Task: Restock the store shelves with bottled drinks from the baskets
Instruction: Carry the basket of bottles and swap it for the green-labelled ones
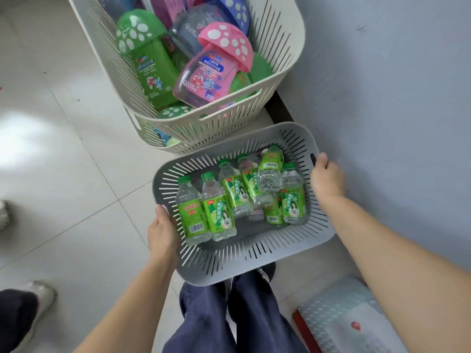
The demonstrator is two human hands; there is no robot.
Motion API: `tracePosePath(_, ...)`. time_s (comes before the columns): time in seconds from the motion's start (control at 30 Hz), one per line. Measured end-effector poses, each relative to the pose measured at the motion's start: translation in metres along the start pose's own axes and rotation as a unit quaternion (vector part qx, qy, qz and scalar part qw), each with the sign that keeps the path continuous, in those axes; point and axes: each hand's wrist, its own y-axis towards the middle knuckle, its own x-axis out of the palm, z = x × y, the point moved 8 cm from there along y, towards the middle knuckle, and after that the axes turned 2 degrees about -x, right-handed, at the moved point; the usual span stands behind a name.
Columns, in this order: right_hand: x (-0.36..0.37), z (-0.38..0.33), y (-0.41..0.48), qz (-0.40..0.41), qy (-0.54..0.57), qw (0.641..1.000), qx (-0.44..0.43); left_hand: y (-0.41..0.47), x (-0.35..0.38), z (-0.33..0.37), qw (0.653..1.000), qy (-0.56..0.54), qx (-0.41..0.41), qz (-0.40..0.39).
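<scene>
Standing on the pale tiled floor [63, 174], a person in navy trousers [229, 314] looks straight down past their own legs. Low on the person's right lies a flat package [356, 322] in dotted translucent wrap with a red edge, and on the opposite side the white shoe [38, 301] of someone else shows. Both bare forearms reach forward to a grey slotted basket [244, 253] held between them. The left hand [163, 225] grips its left rim, thumb lying along the top edge and fingers hidden beneath. The right hand [326, 179] holds the right rim beside a handle slot, thumb on top, the rest of its fingers out of sight behind the edge. Inside the basket lie several lime soda water bottles [216, 207], clear plastic with green caps and green labels, mostly side by side on the bottom; one [270, 169] lies across the others with its ribbed base facing up. Just beyond stands a taller cream slotted basket [216, 131], heaped with mushroom-capped bottles: a pink one [204, 80] on top, a green one [153, 72] to the left of it, and a blue spotted cap [234, 8] at the far end. A blue-grey wall [382, 85] runs along the right side.
</scene>
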Motion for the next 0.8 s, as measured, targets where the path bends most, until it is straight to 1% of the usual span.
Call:
tracePosePath(0.13, -0.046, 0.010, -0.050, -0.011, 0.008, 1.000, 0.016, -0.039, -0.042, 0.020, 0.999, 0.042, 0.028, 0.012)
tracePosePath(0.3, -0.121, 0.019, -0.127, -0.004, 0.028, 0.999, 0.030, -0.101, -0.087, 0.062, 0.996, 0.054, 0.060, -0.031)
tracePosePath(0.4, -0.165, 0.025, -0.175, 0.021, 0.069, 0.996, 0.046, -0.145, -0.111, 0.091, 0.992, 0.060, 0.078, -0.074)
tracePosePath(0.53, -0.225, 0.027, -0.236, 0.065, 0.136, 0.985, 0.080, -0.200, -0.147, 0.128, 0.988, 0.064, 0.097, -0.103)
tracePosePath(0.67, -0.278, 0.034, -0.298, 0.101, 0.213, 0.966, 0.101, -0.249, -0.185, 0.156, 0.981, 0.067, 0.124, -0.135)
tracePosePath(0.8, -0.319, 0.044, -0.361, 0.141, 0.257, 0.949, 0.113, -0.300, -0.218, 0.180, 0.968, 0.072, 0.170, -0.169)
